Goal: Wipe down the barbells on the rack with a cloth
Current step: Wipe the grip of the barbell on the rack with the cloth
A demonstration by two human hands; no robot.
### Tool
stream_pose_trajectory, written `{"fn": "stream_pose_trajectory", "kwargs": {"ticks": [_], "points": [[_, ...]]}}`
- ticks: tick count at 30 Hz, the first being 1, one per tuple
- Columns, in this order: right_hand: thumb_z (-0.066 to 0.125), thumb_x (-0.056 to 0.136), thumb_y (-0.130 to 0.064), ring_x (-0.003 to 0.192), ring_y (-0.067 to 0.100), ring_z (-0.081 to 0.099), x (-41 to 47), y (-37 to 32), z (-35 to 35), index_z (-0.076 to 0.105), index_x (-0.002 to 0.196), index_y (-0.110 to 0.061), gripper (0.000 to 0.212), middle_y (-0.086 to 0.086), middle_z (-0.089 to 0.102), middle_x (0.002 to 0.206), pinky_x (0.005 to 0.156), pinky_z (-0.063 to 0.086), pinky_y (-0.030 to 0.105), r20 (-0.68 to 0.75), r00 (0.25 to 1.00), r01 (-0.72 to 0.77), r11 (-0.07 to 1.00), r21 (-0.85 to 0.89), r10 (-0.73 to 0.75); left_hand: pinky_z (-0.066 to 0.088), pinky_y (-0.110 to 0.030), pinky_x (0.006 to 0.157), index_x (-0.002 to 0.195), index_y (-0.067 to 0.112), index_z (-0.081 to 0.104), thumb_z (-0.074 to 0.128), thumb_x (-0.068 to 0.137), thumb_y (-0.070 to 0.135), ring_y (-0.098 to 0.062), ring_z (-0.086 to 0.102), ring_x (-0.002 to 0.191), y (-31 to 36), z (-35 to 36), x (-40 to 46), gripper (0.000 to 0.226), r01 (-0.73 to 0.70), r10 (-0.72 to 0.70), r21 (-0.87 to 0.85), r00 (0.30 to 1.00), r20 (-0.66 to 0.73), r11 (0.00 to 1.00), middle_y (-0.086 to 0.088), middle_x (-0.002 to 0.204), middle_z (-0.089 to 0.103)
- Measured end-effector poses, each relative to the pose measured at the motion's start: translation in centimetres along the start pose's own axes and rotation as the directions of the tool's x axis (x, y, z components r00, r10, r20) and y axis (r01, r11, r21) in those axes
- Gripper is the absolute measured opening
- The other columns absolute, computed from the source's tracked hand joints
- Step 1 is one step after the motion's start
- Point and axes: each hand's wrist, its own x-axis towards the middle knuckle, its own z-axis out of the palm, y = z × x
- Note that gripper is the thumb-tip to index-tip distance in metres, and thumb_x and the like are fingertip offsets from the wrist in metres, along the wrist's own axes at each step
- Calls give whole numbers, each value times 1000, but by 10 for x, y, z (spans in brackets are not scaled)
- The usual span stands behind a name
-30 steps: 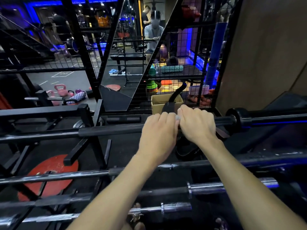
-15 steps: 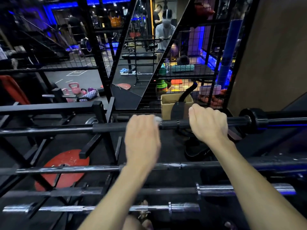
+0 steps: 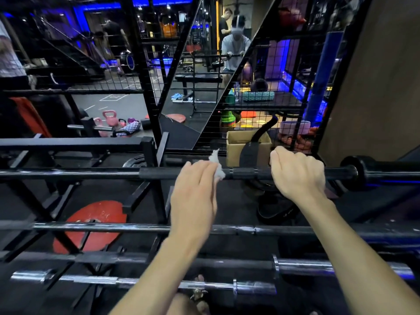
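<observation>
Barbells point(image 3: 68, 174) lie across the rack point(image 3: 145, 146), the top one held by the right hand point(image 3: 297, 172) at 2 o'clock while left hand point(image 3: 195, 189) fingers press a cloth point(image 3: 218, 171) on it; lower bars seemingly remain.

Hands point(image 3: 195, 192) with cloth point(image 3: 218, 170) on barbell point(image 3: 91, 173)

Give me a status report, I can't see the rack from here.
Left hand holds white cloth on top black barbell. Right hand grips same bar. Nothing in the way.
</observation>
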Motion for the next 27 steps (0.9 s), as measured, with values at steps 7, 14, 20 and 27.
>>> {"fn": "stream_pose_trajectory", "kwargs": {"ticks": [7,14,20,27], "points": [[26,110,-29,79,39,65,-1,-2,-1,55,96,-16,34,8,69,85,64,35,38,-15,1000,-11,1000,23,11,31,-41,114,95,19,65,55,99,13,-28,61,84,-47,-25,12,12,98,-97,147,995,-17,984,1,85,65],[27,108,-32,61,32,45,-2,5,7,55,91,-18,35,-2,49,62,61,34,38,-55,998,-4,997,78,8,41,-48,109,100,19,71,59,101,21,-24,64,86,-33,-21,20,12,-28,19,87,995,96,996,2,89,71],[31,107,-27,51,36,55,-2,6,22,56,83,-15,37,5,54,53,50,24,31,-239,970,47,998,30,-38,35,-44,113,90,25,68,67,94,12,-25,63,82,-28,-32,17,13,127,-139,166,988,61,978,3,80,67],[39,106,-21,38,30,44,-3,7,22,51,75,-14,34,-1,43,43,49,12,23,-259,962,98,994,44,-83,30,-45,120,105,30,69,63,98,24,-15,64,99,-4,-22,24,11,-41,30,67,988,154,997,11,96,72]]}}
